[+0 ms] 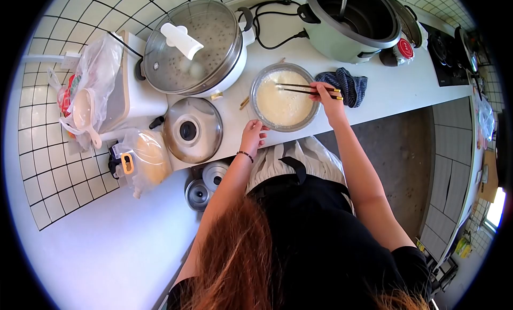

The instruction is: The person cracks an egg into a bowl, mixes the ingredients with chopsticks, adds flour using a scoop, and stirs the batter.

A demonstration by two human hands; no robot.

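Black chopsticks with gold ends are gripped in my right hand, over the right rim of a round metal bowl. Their tips dip into a pale, creamy liquid batter with small lumps or bubbles on top. My left hand is at the bowl's lower left rim, its fingers curled against the edge. A dark beaded bracelet is on the left wrist. A dark blue patterned cloth lies on the counter just right of the bowl, close to my right hand.
A glass-lidded steamer stands at the upper left, with a metal lid below it. A green electric cooker and its black cord are at the back. Bagged items sit left. A stove is at the far right.
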